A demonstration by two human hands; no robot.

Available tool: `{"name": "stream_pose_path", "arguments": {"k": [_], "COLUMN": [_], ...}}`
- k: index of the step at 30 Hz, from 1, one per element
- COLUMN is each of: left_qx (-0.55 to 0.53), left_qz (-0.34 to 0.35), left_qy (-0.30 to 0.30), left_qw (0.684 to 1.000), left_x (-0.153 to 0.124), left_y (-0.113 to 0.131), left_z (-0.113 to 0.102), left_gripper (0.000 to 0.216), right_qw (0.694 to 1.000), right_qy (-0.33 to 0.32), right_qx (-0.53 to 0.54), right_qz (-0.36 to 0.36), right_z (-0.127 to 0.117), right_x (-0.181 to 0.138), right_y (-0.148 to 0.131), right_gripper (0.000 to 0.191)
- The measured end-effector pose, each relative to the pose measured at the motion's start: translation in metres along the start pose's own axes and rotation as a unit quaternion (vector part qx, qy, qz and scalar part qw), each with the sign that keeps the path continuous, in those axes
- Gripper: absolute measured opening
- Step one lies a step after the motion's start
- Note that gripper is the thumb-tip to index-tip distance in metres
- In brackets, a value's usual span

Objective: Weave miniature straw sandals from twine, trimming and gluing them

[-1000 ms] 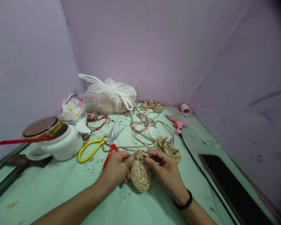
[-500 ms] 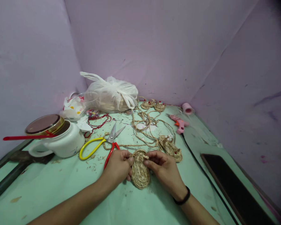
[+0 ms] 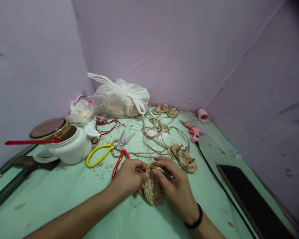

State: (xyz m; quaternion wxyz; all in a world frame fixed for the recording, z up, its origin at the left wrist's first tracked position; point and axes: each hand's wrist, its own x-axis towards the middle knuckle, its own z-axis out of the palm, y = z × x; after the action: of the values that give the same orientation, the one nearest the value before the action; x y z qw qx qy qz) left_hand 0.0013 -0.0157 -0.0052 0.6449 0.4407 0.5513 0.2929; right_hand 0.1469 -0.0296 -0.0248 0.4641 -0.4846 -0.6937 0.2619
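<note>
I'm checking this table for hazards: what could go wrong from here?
If the left hand or right hand slips, the coiled straw-rope piece between them might loosen.
The scissors lie open beside the left hand, which could knock them.
The cord of the glue gun runs beside the smartphone and could snag, dragging the gun.

The left hand [image 3: 131, 176] and right hand [image 3: 175, 182] pinch a woven piece [image 3: 153, 192] near its upper end from both sides, though the exact grip is hard to make out. Open scissors [image 3: 120, 146] lie just beyond the left hand, tangled rope [image 3: 160, 126] farther back, a glue gun [image 3: 195, 132] to the right.
</note>
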Motion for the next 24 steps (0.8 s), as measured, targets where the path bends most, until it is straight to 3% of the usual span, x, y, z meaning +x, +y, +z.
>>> {"name": "stream_pose_path", "arguments": {"k": [5, 12, 24], "left_qx": [-0.052, -0.032, -0.028], "left_qz": [0.056, 0.09, 0.06], "left_qy": [0.006, 0.009, 0.018], "left_qw": [0.997, 0.995, 0.998], "left_x": [-0.004, -0.002, -0.001], "left_y": [-0.005, -0.011, -0.015], "left_z": [0.001, 0.004, 0.006], "left_gripper": [0.045, 0.022, 0.016], "right_qw": [0.999, 0.999, 0.998], "right_qy": [0.013, 0.009, -0.058], "right_qx": [-0.035, -0.044, -0.002], "right_qz": [-0.013, -0.021, 0.022], "right_z": [0.002, 0.005, 0.013], "right_x": [0.0, -0.001, -0.007], "right_y": [0.0, 0.001, -0.002], "right_gripper": [0.009, 0.008, 0.006]}}
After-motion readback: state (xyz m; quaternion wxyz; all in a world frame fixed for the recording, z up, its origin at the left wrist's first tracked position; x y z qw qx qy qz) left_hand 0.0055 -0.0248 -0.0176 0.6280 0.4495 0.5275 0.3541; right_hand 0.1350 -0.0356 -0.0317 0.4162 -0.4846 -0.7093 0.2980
